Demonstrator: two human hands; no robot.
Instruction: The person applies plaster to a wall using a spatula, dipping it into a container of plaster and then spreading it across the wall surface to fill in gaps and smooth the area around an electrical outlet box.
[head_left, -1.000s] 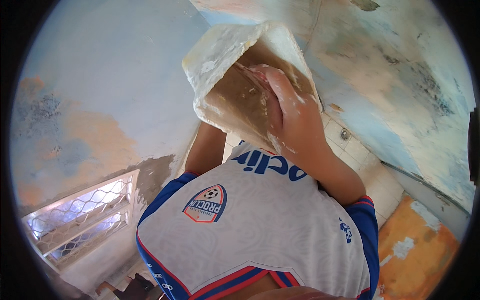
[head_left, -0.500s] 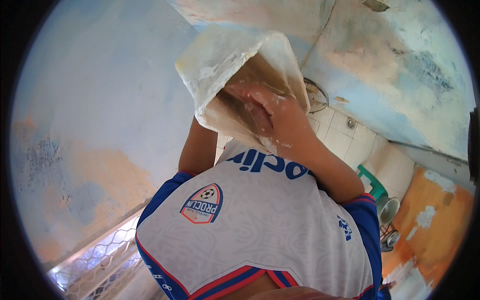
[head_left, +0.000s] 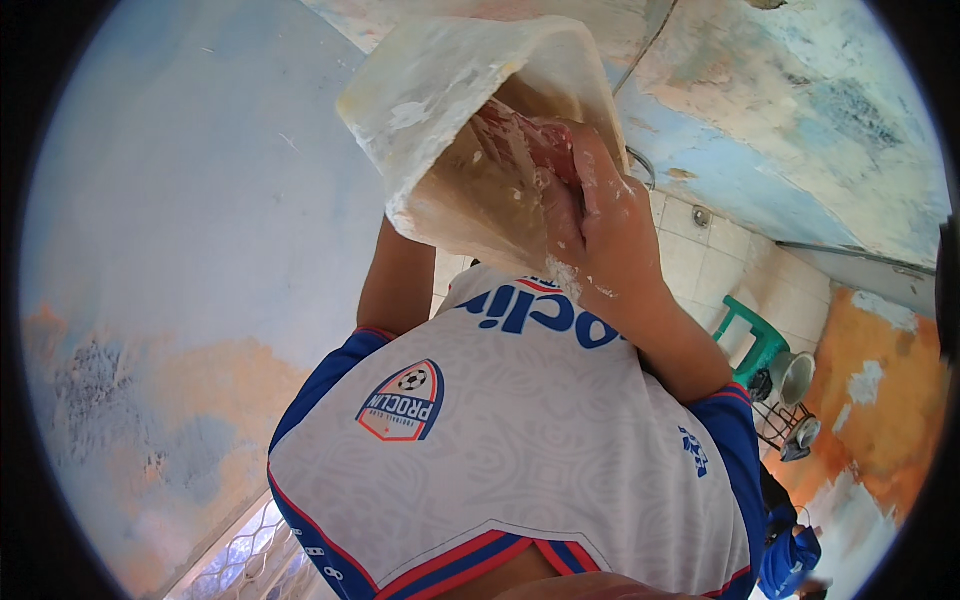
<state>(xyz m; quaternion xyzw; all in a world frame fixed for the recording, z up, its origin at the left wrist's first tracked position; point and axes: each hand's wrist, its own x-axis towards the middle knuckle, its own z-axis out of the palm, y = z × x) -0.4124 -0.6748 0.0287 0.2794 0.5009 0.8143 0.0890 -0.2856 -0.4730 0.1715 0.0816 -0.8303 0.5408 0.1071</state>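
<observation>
An off-white plastic container, its rim rough and its walls crusted with pale paste, is held up in front of my chest with its mouth toward me. My left forearm reaches up behind it; the container hides that hand, which supports it from the far side. My right hand, spotted with white paste, is at the container's mouth, fingers curled round a flat red tool smeared with paste. The tool's far end lies inside the container, and its exact kind cannot be made out.
A patchy blue wall rises at left, with a wire-mesh opening below it. Toward the right, on pale floor tiles, are a green plastic stool, a grey pot and a dark wire rack. Something blue shows lower right.
My right hand has turned and drawn partly out of the container, bringing the red tool into sight. The container has risen slightly. The blue thing at lower right shows more.
</observation>
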